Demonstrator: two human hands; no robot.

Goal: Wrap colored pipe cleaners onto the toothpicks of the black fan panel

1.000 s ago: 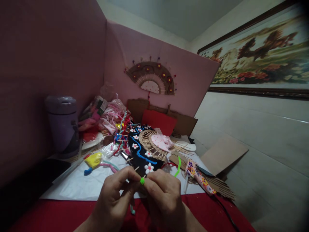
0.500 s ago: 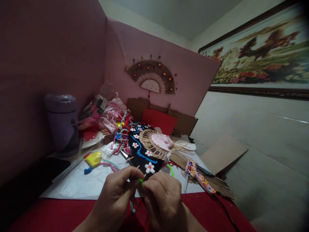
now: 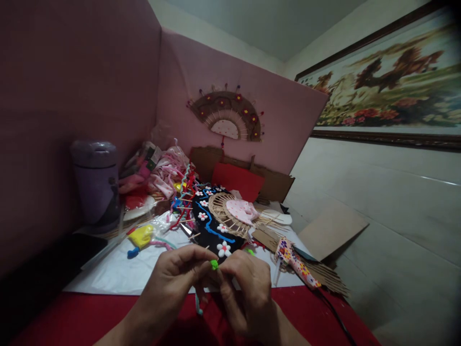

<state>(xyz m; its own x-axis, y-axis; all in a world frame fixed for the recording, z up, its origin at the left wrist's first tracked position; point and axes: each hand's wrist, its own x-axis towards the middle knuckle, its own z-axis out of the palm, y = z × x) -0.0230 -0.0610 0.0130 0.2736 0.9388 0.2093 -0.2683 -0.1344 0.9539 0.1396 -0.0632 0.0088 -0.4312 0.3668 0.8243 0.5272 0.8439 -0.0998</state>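
Just in front of the fan, my left hand (image 3: 175,281) pinches a small bright green coil of pipe cleaner (image 3: 214,264) between thumb and forefinger. My right hand (image 3: 248,283) is closed against the coil's other side, fingertips touching it. A short green end shows beyond the right knuckles; the rest is hidden by that hand. Behind both hands lies a black fan (image 3: 212,235) with white clay-like flowers, blue wavy lines, wooden sticks and a pink dotted centre. A teal strand (image 3: 198,305) hangs below my left fingers; what holds it is hidden.
A flower-patterned glue gun (image 3: 297,264) with a black cord lies at right beside corrugated cardboard (image 3: 333,278). At left stand a purple tumbler (image 3: 95,187) and a yellow clay packet (image 3: 142,235). Coloured pipe cleaners (image 3: 185,192) heap behind. Another fan (image 3: 225,113) hangs on the pink panel.
The green pipe cleaner's free end, long and raised at right before, has swung down and shortened to a small piece behind my right hand. The coil has turned between my fingertips.
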